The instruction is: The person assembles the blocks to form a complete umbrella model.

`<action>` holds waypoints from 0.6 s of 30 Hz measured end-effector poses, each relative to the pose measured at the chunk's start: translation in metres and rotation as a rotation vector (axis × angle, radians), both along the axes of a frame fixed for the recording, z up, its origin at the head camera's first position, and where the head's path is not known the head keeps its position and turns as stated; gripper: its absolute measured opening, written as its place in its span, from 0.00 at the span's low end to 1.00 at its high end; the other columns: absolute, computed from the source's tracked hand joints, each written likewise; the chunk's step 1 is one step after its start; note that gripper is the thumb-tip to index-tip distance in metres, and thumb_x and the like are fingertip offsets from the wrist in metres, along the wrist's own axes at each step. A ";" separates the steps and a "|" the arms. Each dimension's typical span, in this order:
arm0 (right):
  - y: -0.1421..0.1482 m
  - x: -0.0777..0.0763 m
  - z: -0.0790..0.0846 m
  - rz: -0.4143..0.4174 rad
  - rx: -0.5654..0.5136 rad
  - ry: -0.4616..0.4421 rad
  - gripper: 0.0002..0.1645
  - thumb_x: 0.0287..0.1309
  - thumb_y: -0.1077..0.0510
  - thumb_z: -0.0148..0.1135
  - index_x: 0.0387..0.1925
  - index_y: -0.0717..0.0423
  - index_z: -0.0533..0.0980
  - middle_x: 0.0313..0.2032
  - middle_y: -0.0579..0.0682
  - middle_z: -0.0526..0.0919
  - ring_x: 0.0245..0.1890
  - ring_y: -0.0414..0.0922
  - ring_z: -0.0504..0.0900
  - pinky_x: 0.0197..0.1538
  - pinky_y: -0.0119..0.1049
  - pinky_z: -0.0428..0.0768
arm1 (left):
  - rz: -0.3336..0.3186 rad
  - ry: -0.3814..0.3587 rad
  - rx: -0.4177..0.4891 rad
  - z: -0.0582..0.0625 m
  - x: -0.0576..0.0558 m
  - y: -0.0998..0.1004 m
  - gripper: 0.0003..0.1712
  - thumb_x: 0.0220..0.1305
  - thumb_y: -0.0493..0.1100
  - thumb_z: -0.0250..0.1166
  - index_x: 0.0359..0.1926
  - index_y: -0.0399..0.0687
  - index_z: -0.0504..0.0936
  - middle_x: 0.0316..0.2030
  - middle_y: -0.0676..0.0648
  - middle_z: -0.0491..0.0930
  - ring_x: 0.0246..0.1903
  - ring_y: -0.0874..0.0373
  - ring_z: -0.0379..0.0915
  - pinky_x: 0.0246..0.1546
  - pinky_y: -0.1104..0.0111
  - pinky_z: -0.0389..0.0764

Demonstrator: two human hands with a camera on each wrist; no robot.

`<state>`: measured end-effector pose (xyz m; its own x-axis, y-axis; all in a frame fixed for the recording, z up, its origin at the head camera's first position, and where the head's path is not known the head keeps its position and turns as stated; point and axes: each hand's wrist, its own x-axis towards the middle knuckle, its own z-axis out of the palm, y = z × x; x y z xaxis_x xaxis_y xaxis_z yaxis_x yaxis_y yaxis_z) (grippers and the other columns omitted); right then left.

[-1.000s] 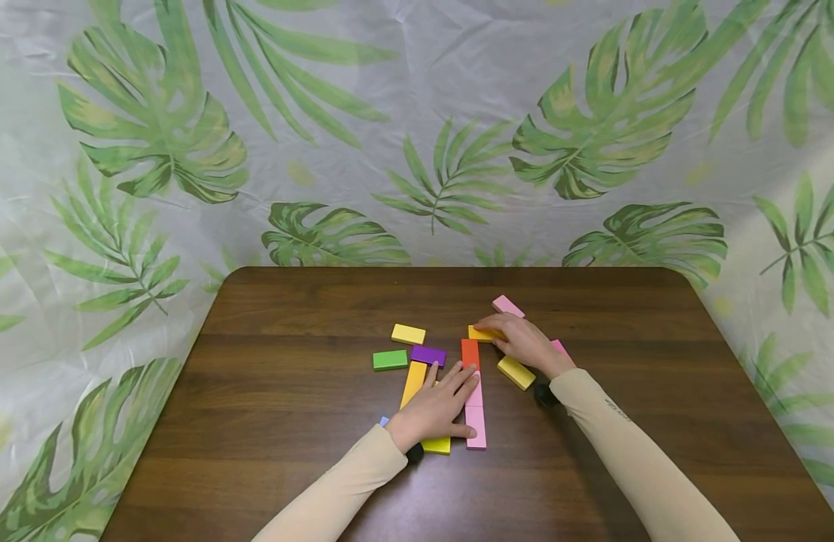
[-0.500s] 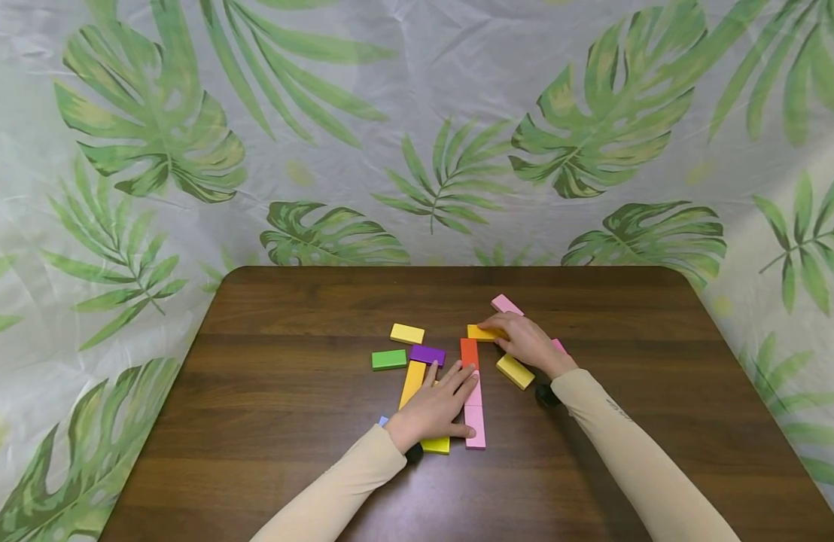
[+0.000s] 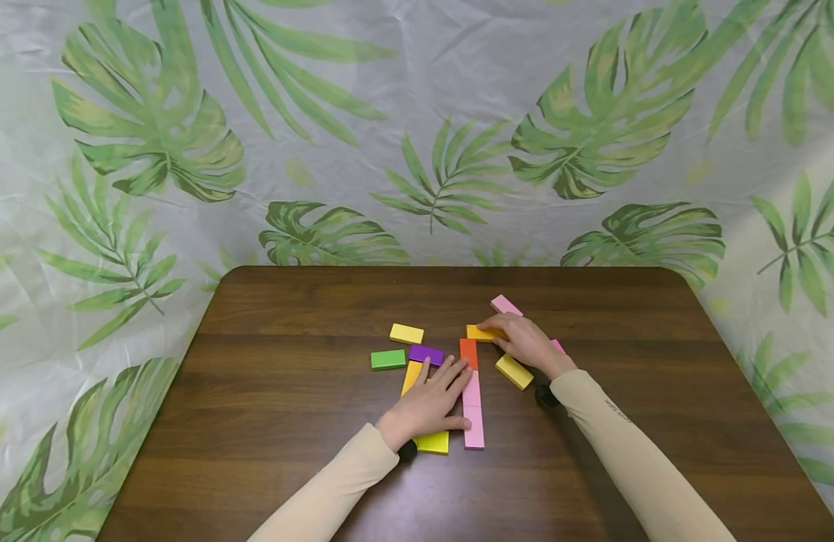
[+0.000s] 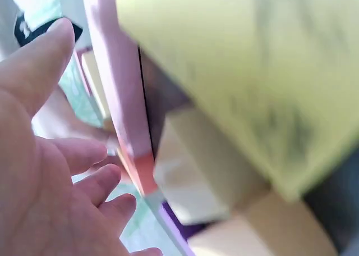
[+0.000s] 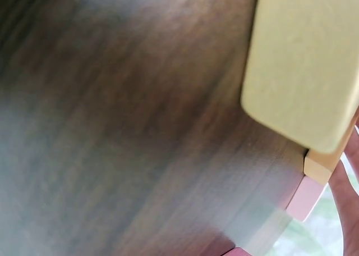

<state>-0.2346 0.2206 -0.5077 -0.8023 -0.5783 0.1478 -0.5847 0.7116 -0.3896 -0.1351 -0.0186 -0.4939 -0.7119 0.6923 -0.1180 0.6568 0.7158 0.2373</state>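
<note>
My left hand lies with spread, mostly straight fingers over a column of blocks. Its fingertips reach the red block and the pink blocks. Partly under this hand are an orange block and a yellow block; a purple block lies just beyond. My right hand pinches an orange-yellow block set crosswise at the red block's far end. In the left wrist view, the left hand's palm and fingers are apart from the large, blurred yellow block.
A pale yellow block and a green block lie to the left on the wooden table. Around the right hand are another yellow block, a pink block and a partly hidden darker pink block. Leaf-patterned cloth hangs behind.
My left hand has shifted slightly left, showing more of the upper pink block and covering the blue block's corner that showed earlier. The right hand stays at the orange-yellow block.
</note>
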 end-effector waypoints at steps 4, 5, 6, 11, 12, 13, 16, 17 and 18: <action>0.000 0.000 0.000 0.000 -0.003 0.001 0.21 0.56 0.69 0.64 0.53 0.60 0.79 0.50 0.55 0.81 0.54 0.55 0.76 0.58 0.52 0.71 | 0.071 -0.033 0.021 0.002 -0.011 -0.011 0.48 0.63 0.64 0.59 0.74 0.44 0.54 0.74 0.45 0.47 0.72 0.48 0.38 0.67 0.45 0.40; 0.001 0.000 0.000 0.000 -0.003 0.001 0.21 0.56 0.69 0.64 0.53 0.59 0.79 0.50 0.55 0.81 0.54 0.55 0.76 0.58 0.52 0.71 | 0.089 -0.046 0.028 0.002 -0.014 -0.015 0.48 0.63 0.63 0.59 0.74 0.44 0.54 0.74 0.45 0.47 0.72 0.48 0.37 0.67 0.45 0.39; 0.001 0.000 0.000 0.000 -0.004 0.000 0.21 0.56 0.69 0.64 0.53 0.59 0.79 0.50 0.55 0.81 0.54 0.55 0.76 0.58 0.52 0.71 | 0.108 -0.056 0.034 0.003 -0.017 -0.019 0.47 0.63 0.63 0.59 0.74 0.43 0.53 0.74 0.45 0.47 0.72 0.48 0.37 0.67 0.44 0.38; 0.001 0.000 -0.001 0.003 0.000 0.002 0.21 0.56 0.69 0.64 0.52 0.59 0.79 0.50 0.55 0.81 0.54 0.55 0.76 0.57 0.51 0.71 | 0.199 -0.083 0.066 0.002 -0.031 -0.038 0.45 0.65 0.60 0.58 0.73 0.41 0.55 0.73 0.41 0.48 0.72 0.45 0.39 0.66 0.42 0.37; 0.001 0.000 -0.001 0.002 0.001 0.001 0.21 0.56 0.69 0.63 0.52 0.59 0.79 0.50 0.55 0.81 0.54 0.55 0.76 0.57 0.51 0.71 | 0.217 -0.083 0.061 0.002 -0.033 -0.042 0.45 0.66 0.60 0.58 0.73 0.41 0.55 0.73 0.41 0.49 0.72 0.44 0.40 0.66 0.42 0.37; 0.001 0.000 -0.001 0.002 0.001 0.000 0.20 0.56 0.69 0.63 0.52 0.59 0.79 0.50 0.55 0.81 0.53 0.55 0.76 0.57 0.51 0.71 | 0.232 -0.084 0.056 0.001 -0.034 -0.044 0.44 0.66 0.60 0.57 0.73 0.41 0.55 0.73 0.42 0.49 0.71 0.44 0.40 0.66 0.41 0.38; 0.001 0.000 -0.001 0.000 0.004 -0.003 0.20 0.56 0.69 0.63 0.52 0.59 0.79 0.50 0.55 0.81 0.53 0.55 0.76 0.57 0.51 0.71 | 0.267 -0.091 0.052 -0.001 -0.038 -0.052 0.44 0.67 0.60 0.57 0.73 0.40 0.55 0.73 0.42 0.50 0.71 0.44 0.42 0.66 0.41 0.38; 0.001 0.000 -0.001 -0.001 0.004 -0.004 0.20 0.56 0.69 0.63 0.52 0.59 0.79 0.50 0.55 0.81 0.53 0.55 0.76 0.57 0.51 0.71 | 0.276 -0.094 0.055 -0.001 -0.039 -0.054 0.43 0.67 0.60 0.57 0.73 0.40 0.55 0.72 0.41 0.50 0.71 0.44 0.42 0.65 0.41 0.38; 0.001 0.000 -0.001 -0.002 0.004 -0.004 0.20 0.56 0.69 0.63 0.52 0.59 0.79 0.50 0.55 0.81 0.53 0.55 0.76 0.57 0.51 0.71 | 0.282 -0.094 0.056 -0.002 -0.040 -0.056 0.43 0.67 0.60 0.56 0.73 0.39 0.55 0.72 0.41 0.50 0.71 0.43 0.43 0.65 0.40 0.39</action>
